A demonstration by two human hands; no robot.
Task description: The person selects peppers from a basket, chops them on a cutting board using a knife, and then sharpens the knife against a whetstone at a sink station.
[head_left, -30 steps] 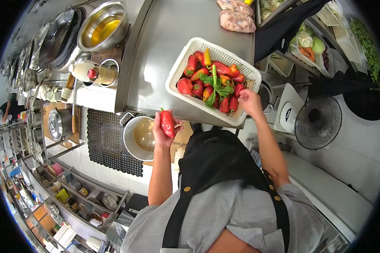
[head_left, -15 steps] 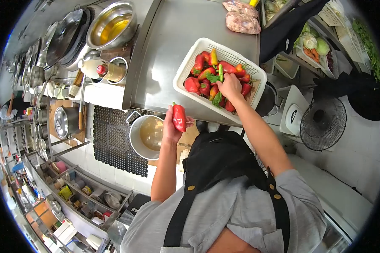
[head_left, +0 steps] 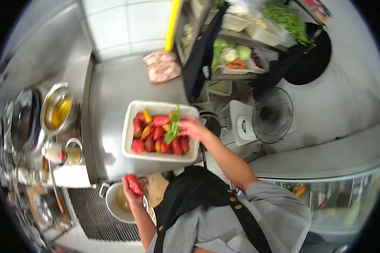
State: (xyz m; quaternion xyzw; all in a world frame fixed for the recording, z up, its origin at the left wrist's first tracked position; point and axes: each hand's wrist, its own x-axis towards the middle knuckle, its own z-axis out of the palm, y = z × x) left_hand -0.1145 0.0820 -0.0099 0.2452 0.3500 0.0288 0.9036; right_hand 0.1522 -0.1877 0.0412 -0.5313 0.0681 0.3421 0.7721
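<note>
My left hand is wrapped round a red pepper, above the pot at the counter's front edge. Over a white plastic basket, my right hand grips a green leafy sprig whose leaves hang down. Red peppers, several with yellow or orange patches, fill the basket beneath the sprig. Motion blurs the fingers of my right hand a little.
The basket stands on a steel counter, with bagged raw meat behind it. Below the counter is a pot of liquid. A bowl of yellow liquid is at left; a fan and vegetable shelves are at right.
My right hand has lifted the leafy sprig up from among the peppers. My left hand still holds the red pepper. The whole view has swung, so the counter appears further left.
</note>
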